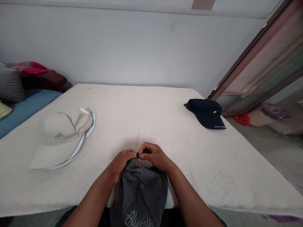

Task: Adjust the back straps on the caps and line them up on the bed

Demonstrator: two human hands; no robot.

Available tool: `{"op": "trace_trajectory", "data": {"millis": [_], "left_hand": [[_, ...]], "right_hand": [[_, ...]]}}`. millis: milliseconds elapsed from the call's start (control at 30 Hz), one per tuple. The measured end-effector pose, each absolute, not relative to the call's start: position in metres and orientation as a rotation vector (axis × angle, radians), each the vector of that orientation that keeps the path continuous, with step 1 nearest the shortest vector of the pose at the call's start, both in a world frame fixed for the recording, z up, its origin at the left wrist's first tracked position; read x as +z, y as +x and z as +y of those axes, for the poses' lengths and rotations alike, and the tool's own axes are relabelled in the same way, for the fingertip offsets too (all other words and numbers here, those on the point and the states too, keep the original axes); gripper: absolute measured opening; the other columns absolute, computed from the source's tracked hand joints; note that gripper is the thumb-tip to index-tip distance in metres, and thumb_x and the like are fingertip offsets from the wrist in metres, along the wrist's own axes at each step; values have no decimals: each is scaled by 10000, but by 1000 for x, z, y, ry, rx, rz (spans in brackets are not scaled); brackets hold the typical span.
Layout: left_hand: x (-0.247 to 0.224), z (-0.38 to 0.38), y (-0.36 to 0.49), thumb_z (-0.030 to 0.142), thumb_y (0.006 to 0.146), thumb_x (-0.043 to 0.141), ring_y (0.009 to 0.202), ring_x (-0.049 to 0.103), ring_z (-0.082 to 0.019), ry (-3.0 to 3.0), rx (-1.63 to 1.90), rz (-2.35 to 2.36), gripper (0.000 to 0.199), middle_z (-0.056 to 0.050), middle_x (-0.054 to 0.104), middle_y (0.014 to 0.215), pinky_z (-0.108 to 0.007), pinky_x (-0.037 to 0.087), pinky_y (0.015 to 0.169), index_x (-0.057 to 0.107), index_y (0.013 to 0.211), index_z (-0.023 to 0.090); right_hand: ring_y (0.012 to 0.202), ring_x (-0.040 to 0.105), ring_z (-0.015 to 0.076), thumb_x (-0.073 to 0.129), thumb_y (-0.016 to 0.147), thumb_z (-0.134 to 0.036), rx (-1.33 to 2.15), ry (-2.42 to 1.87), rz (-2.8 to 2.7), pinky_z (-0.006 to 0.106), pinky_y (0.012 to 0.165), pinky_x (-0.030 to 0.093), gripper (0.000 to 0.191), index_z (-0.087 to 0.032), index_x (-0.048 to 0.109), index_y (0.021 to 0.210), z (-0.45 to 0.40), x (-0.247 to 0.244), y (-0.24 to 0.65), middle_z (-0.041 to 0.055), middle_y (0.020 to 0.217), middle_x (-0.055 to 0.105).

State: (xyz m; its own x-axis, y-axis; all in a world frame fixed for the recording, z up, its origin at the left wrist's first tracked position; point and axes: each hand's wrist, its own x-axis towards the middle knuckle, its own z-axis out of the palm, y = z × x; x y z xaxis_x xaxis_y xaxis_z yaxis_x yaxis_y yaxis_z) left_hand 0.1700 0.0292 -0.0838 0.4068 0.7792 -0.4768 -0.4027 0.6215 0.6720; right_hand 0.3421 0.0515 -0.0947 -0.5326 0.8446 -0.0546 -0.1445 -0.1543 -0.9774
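Observation:
A dark grey cap [144, 192] with light lettering hangs at the table's near edge, its back strap facing away from me. My left hand [123, 160] pinches the strap near a small dark buckle [138, 155]. On the other side of that buckle, my right hand [153, 156] grips the strap end between thumb and index finger. The two hands nearly meet at the buckle. To the left lies a cream cap [62, 132] with a pale blue-white edge. A navy cap [204, 112] rests at the far right of the table.
A white textured cloth covers the table [142, 116], which stands against a pale wall. At the left are a grey cushion [10, 83] and a blue surface [35, 102] with red fabric behind. A reddish door frame [248, 53] and floor items stand at the right.

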Motion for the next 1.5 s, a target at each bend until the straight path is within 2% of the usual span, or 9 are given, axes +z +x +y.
{"op": "trace_trajectory", "data": {"millis": [133,300,500,667,900,1200,1500], "left_hand": [[-82,29,170,153,674,642,511,545,-119,504,773,884,25,-18,616,581,-241,417,534,627,659,140],[-80,28,168,161,646,625,484,525,-112,506,757,841,29,-8,604,552,-232,407,512,601,638,147],[-81,28,166,109,618,641,506,555,-113,547,816,925,100,-4,631,597,-231,426,526,569,666,159],[-80,26,170,141,644,677,493,531,-95,627,835,970,135,20,603,584,-209,389,494,547,667,168],[-83,26,171,186,654,687,490,529,-96,688,821,1015,132,23,600,575,-214,379,494,559,679,173],[-83,25,172,205,645,702,495,525,-99,774,787,1116,151,24,598,570,-226,371,504,570,712,173],[-88,28,170,248,638,709,545,519,-112,941,760,1184,176,7,594,609,-247,373,537,573,707,161]], "right_hand": [[824,534,138,714,690,-226,1767,-716,-1141,285,771,412,137,-191,605,765,53,-94,342,16,889,593],[673,489,114,727,677,-247,1784,-700,-926,249,628,386,164,-200,587,749,56,-94,345,1,761,571],[576,436,79,733,684,-242,1838,-805,-1153,228,564,340,136,-167,643,754,54,-95,345,-29,649,534],[574,475,79,720,698,-269,1834,-867,-1220,229,554,364,195,-180,623,843,53,-95,343,-31,703,549],[553,473,85,699,699,-237,1828,-940,-1290,231,536,359,129,-167,612,764,54,-98,344,-33,630,538],[605,500,99,681,711,-237,1808,-970,-1377,241,568,377,109,-160,629,768,55,-103,346,-6,683,581],[612,468,93,627,706,-175,1661,-1038,-1534,223,552,356,84,-169,604,786,55,-102,344,-17,680,543]]}}
